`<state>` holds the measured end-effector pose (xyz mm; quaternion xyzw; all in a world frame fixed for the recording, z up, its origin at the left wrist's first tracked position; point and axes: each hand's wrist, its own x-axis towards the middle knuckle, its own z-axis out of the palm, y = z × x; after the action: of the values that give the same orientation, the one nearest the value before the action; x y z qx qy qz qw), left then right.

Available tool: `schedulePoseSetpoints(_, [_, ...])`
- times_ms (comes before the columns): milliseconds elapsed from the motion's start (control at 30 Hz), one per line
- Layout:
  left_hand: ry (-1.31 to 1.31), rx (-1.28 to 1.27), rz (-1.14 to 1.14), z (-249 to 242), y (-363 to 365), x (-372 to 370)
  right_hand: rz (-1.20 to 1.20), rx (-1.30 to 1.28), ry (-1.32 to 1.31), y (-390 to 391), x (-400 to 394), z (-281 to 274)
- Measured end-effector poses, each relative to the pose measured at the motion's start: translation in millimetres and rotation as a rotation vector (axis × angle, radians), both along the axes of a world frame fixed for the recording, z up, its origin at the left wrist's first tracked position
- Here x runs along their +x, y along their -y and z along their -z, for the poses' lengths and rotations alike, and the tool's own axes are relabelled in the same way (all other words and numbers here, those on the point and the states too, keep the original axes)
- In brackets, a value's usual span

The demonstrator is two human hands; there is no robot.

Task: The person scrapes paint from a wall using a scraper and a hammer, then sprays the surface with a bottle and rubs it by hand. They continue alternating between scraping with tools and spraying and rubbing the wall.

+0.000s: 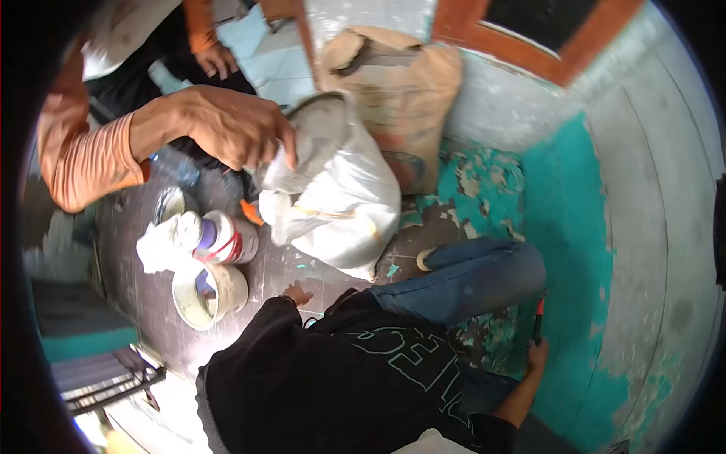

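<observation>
My left hand [297, 293] is low over the dark tiled floor, its fingers spread and nothing in them. On the right, my right hand [537, 354] is closed round what looks like a scraper [538, 321] with a black and red handle; its blade cannot be made out. The tool is against the wall [563, 250], where turquoise paint borders bare grey. Ahead of my left hand stands a bulging white sack [340, 204]. Another person's hand [234, 125], with an orange sleeve, grips the sack's open rim.
A brown paper sack [408, 98] leans at the back wall near an orange-brown wooden frame [446, 30]. Peeled turquoise paint flakes [484, 185] lie in the corner. Left are a white bucket [234, 291] and a paint can [236, 238]. The other person's second hand [217, 60] rests on a leg.
</observation>
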<state>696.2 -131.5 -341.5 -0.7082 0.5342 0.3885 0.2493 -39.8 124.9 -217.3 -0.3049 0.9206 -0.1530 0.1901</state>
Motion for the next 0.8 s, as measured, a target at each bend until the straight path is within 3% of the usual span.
schedulePoseSetpoints(167, [-0.037, 0.042, -0.038, 21, -50, 20, 0.004, -0.097, 0.132, 82, 18, -38])
schedulePoseSetpoints(233, [-0.301, 0.173, -0.067, 15, -47, 3, 0.025, -0.140, 0.159, 90, 23, -43])
schedulePoseSetpoints(300, [-0.267, 0.078, -0.023, 20, -47, -9, 0.123, -0.102, 0.226, 98, 48, -65])
schedulePoseSetpoints(367, [-0.152, -0.204, 0.012, 16, -30, -9, 0.123, -0.126, 0.219, 84, 44, -61])
schedulePoseSetpoints(433, [0.069, -0.430, -0.291, -25, 15, -2, 0.141, -0.158, 0.208, 78, 34, -55])
schedulePoseSetpoints(467, [0.197, -0.709, -0.445, 32, 32, 33, 0.146, -0.178, 0.155, 73, 31, -58])
schedulePoseSetpoints(500, [-0.353, -1.414, -0.475, 10, 58, 62, 0.159, -0.199, 0.102, 60, 30, -59])
schedulePoseSetpoints(533, [-0.390, -1.405, -0.444, -26, 77, 43, 0.102, -0.179, 0.019, 53, 33, -66])
schedulePoseSetpoints(567, [-0.449, -1.290, -0.403, -47, 48, 99, 0.068, -0.158, -0.069, 59, 47, -87])
schedulePoseSetpoints(633, [-0.599, -1.045, -0.257, -110, 90, 73, 0.061, -0.155, -0.181, 44, 48, -88])
schedulePoseSetpoints(733, [-0.785, -0.648, 0.067, -201, 162, 15, 0.077, -0.379, -0.227, 37, 66, -96])
schedulePoseSetpoints(767, [-0.821, -0.519, 0.176, -231, 179, -4, 0.132, -0.332, -0.218, 44, 83, -117])
schedulePoseSetpoints(800, [-0.838, -0.395, 0.282, -263, 193, -19, 0.171, -0.203, -0.233, 29, 64, -101])
